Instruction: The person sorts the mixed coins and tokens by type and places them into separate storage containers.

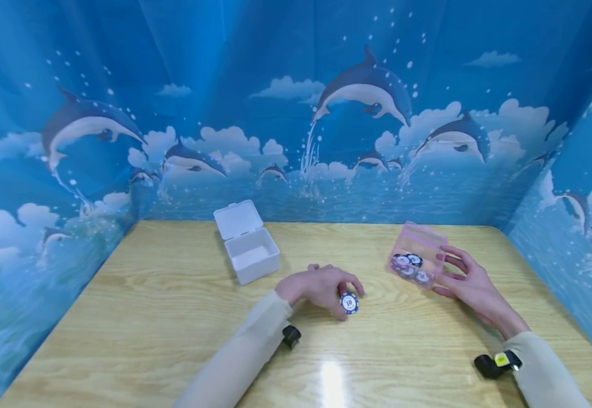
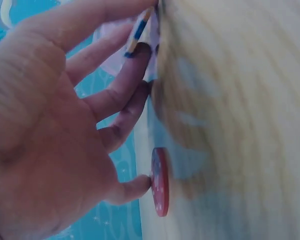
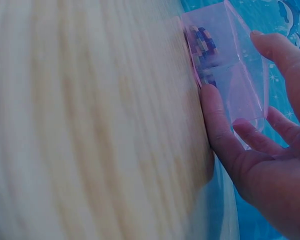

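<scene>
My left hand (image 1: 323, 286) pinches a blue-and-white poker chip (image 1: 349, 303) marked 10, just above the wooden table. The left wrist view shows this chip's edge (image 2: 138, 34) between the fingers. A red poker chip (image 2: 160, 182) stands out beside the little finger there; the hand hides it from the head view. My right hand (image 1: 471, 286) touches the right side of a translucent pink box (image 1: 428, 252) with spread, fairly straight fingers. Several chips (image 1: 409, 266) lie inside that box. Its pink wall (image 3: 240, 82) shows between the digits in the right wrist view.
A white box (image 1: 257, 266) with its lid (image 1: 238, 220) raised stands behind and left of my left hand. The wooden table (image 1: 137, 317) ends at a blue dolphin-print curtain (image 1: 275, 113) at the back and sides. A black device (image 1: 489, 365) sits at my right wrist.
</scene>
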`<state>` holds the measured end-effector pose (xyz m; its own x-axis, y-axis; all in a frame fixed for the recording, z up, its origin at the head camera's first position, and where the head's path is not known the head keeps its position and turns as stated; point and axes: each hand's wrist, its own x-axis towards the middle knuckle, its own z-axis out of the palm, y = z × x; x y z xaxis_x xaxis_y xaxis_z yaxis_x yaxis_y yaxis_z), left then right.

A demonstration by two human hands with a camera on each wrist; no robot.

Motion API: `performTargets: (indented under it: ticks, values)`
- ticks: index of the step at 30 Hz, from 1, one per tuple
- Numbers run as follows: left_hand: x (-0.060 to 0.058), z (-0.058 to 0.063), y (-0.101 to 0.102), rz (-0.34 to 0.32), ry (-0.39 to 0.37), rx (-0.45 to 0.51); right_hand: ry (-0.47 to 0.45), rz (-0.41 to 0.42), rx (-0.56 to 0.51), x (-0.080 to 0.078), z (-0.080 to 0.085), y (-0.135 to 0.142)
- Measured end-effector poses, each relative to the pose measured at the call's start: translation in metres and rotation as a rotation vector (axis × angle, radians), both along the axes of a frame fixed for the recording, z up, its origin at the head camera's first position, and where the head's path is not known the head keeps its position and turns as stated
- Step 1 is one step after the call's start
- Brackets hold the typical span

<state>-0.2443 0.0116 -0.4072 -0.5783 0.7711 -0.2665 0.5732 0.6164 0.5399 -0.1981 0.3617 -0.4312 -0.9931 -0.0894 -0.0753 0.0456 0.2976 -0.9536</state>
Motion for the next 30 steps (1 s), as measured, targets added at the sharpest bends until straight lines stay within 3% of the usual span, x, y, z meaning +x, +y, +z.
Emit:
performTargets:
  ticks: [5, 14, 30]
  values:
    - [-0.0022, 0.0001, -0.0032, -0.003, -0.042, -0.007, -0.003, -0.003, 0.006, 0.0002, -0.0003, -0.0002]
    - [-0.0017, 0.0003, -0.0044, -0.022, 0.0, -0.006, 0.02, -0.004, -0.03, 0.001, -0.0004, -0.0006]
    - [-0.0065, -0.0011, -0.0031, 0.078, -0.019, 0.085, 0.022, 0.001, -0.018, 0.0009, -0.0013, 0.0005]
